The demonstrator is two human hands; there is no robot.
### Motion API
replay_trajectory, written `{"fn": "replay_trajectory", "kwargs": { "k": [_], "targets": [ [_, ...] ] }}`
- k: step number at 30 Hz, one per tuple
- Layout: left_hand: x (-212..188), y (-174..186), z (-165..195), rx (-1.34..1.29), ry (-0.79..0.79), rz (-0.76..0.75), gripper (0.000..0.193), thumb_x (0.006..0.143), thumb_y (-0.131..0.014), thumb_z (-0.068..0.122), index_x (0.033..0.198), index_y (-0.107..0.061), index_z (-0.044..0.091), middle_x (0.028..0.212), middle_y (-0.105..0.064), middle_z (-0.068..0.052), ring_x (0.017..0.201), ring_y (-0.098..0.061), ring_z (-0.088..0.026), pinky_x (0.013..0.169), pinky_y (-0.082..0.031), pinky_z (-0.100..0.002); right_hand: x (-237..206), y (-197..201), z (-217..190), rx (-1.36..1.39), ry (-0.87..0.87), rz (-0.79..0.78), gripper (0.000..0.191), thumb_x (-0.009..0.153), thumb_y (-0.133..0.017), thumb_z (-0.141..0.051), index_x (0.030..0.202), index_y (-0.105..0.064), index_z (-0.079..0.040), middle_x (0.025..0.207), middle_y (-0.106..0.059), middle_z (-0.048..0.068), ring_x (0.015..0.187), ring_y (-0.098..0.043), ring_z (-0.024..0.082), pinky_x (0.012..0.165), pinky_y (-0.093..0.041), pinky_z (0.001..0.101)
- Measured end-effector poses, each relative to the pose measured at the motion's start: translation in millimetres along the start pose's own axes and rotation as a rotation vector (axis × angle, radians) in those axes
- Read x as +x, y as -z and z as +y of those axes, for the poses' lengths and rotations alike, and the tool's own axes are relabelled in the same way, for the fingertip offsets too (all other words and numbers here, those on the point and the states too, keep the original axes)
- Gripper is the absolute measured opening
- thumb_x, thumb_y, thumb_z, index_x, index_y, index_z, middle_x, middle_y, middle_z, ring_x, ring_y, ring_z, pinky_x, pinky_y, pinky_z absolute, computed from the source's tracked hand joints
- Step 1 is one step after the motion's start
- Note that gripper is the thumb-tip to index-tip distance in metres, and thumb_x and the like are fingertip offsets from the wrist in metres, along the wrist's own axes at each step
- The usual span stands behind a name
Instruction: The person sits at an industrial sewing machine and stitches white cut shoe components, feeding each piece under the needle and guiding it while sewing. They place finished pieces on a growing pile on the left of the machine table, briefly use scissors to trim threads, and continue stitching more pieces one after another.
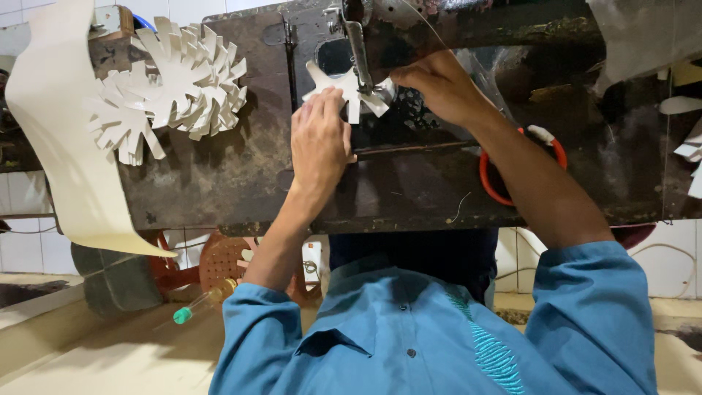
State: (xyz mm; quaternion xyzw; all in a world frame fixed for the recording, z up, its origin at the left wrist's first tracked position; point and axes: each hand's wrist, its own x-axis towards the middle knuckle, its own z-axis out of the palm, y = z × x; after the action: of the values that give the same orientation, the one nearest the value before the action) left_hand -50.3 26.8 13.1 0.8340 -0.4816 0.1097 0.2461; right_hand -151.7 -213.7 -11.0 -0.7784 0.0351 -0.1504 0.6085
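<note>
1. While the view looks upside down from the head camera, both hands are working at a sewing machine (358, 44) on a dark, worn table (219, 175).
2. Left hand (319, 139) lies flat, its fingers pressing on a white notched cutout piece (344, 88), so that grip is down on the piece rather than wrapped around it.
3. Right hand (439, 84) has its fingers pinched together on the other edge of the same piece, right beside the presser foot.
4. That piece sits on the machine bed, directly under the needle area, between the two hands.
5. Off to the side there's a pile of matching white cutouts (172, 88) on the table, well apart from the hands.
6. A long cream sheet (66, 132) curls over the table edge near that pile.
7. An orange ring (486, 175) shows partly behind the right forearm.
8. Blue shirt sleeves (585, 314) fill the lower part.
</note>
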Motion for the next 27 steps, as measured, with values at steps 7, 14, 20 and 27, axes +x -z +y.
{"fn": "replay_trajectory", "kwargs": {
  "k": [7,14,20,27],
  "targets": [
    [21,-14,-20,-0.101,-0.041,-0.063,0.043,0.097,-0.059,0.002,0.139,-0.061,0.004,0.149,-0.06,-0.017,0.145,-0.052,-0.033,0.118,-0.04,-0.045,1,-1,-3,0.112,-0.021,-0.013,0.018,0.108,-0.063,-0.016,0.097,-0.065,-0.001,0.079,-0.051,-0.002,0.076,-0.048,0.011,0.072,-0.039,0.0329],
    [27,-11,-16,-0.2,-0.033,-0.111,0.057,0.097,-0.075,0.036,0.14,-0.06,0.002,0.149,-0.054,-0.025,0.144,-0.044,-0.042,0.118,-0.033,-0.051,3,-1,-5,-0.091,-0.171,0.002,0.019,0.107,-0.062,-0.015,0.099,-0.073,-0.002,0.073,-0.056,0.004,0.069,-0.05,0.014,0.068,-0.038,0.0356],
    [34,-11,-23,-0.248,-0.078,-0.152,0.051,0.097,-0.076,0.031,0.136,-0.062,0.001,0.154,-0.049,-0.025,0.148,-0.042,-0.041,0.12,-0.033,-0.05,5,-3,-10,0.17,0.053,-0.012,0.019,0.103,-0.06,-0.008,0.12,-0.064,-0.001,0.108,-0.067,0.001,0.103,-0.062,0.012,0.091,-0.049,0.0339],
    [40,-17,-35,-0.278,-0.112,-0.209,0.045,0.098,-0.075,0.028,0.134,-0.063,0.003,0.16,-0.044,-0.02,0.153,-0.034,-0.041,0.123,-0.029,-0.053,5,-2,-4,0.117,0.0,-0.015,0.012,0.105,-0.06,-0.01,0.104,-0.068,-0.001,0.089,-0.063,0.0,0.084,-0.059,0.01,0.077,-0.047,0.0315]
  ]
}}
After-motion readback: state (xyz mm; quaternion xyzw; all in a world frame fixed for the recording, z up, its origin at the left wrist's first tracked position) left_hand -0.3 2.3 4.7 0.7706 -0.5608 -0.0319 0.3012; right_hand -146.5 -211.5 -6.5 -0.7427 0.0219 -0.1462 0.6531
